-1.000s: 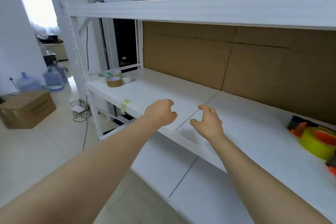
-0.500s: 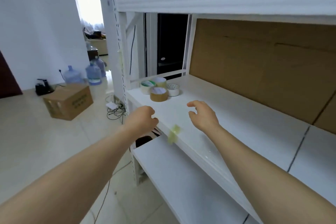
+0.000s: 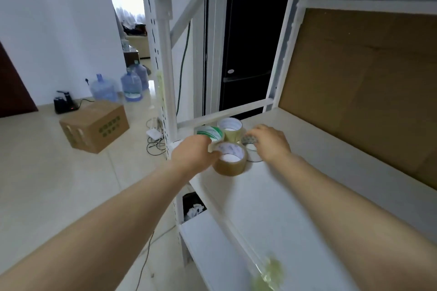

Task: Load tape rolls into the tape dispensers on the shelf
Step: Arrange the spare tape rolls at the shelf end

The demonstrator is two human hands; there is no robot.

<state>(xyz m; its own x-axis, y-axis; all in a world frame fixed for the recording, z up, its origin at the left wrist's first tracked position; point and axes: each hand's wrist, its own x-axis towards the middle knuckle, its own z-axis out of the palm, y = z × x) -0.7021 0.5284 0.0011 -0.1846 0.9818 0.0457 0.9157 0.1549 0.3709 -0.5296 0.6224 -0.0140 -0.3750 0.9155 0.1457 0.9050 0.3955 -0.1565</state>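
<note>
Both hands work the left end of the shelf [image 3: 283, 196]: left hand [image 3: 194, 155] pinches the rim of the brown tape roll [image 3: 230, 163], probably to lift it for loading; right hand [image 3: 270, 143] curls over a small roll [image 3: 248, 140] (grip too blurred to tell)

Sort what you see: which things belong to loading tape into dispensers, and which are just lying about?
For the job: brown tape roll, green-printed tape roll, pale yellow tape roll, small patterned roll, shelf, left hand, right hand. No dispenser shows.

Lying about: cardboard box, water bottles, cables.
</note>
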